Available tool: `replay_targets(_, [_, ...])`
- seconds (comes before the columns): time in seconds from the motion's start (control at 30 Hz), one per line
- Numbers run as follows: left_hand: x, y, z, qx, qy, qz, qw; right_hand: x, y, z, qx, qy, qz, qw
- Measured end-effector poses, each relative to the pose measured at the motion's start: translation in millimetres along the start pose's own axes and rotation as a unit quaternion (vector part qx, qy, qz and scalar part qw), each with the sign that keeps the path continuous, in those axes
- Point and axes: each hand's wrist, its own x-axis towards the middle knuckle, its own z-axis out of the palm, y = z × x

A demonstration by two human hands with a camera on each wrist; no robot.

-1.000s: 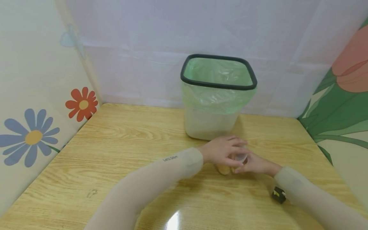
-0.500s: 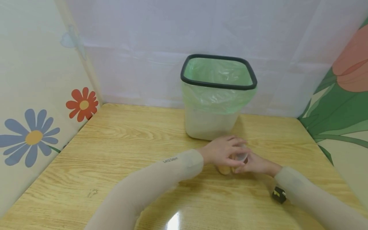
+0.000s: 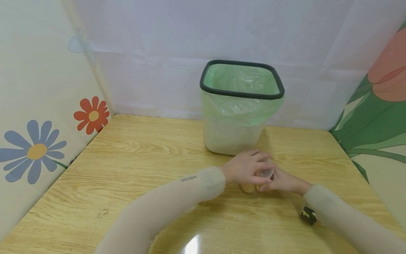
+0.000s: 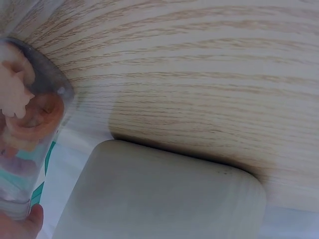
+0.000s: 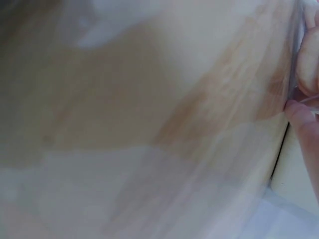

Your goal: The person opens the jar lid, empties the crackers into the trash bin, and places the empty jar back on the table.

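A clear plastic jar [image 3: 248,188] is mostly hidden between the two hands in the head view. Ring-shaped and scalloped pieces in orange, beige and pink show through its wall in the left wrist view, where the jar [image 4: 37,144] is at the left edge. My left hand [image 3: 245,167] reaches over it, fingers curved around its whitish round end. From the right, my right hand [image 3: 283,181] grips that same end with thumb and fingers. The right wrist view catches a finger [image 5: 305,127] against the jar [image 5: 308,62] at its right edge.
Just behind the hands stands a pale waste bin [image 3: 233,135] with a black rim and green liner. A small black object [image 3: 308,216] is beside the right sleeve. The wood-grain table [image 3: 152,155] meets a white sheet behind and flowered panels at both sides.
Both hands stay around the jar in almost the same place. The whole head view shifts very slightly to the right.
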Motion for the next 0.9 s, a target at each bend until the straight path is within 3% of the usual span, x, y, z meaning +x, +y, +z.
replay_targets(0.5, [-1.1,2.7,3.2,0.023,0.017,-0.014,0.9995,-4.2,-1.5,0.2,0.005,0.007,0.044,0.999])
replay_targets(0.9, [-0.2,4.8,8.7,0.051,0.048,-0.02,0.9973,-4.0,-1.2,0.9,-0.013,0.016,0.036,0.9991])
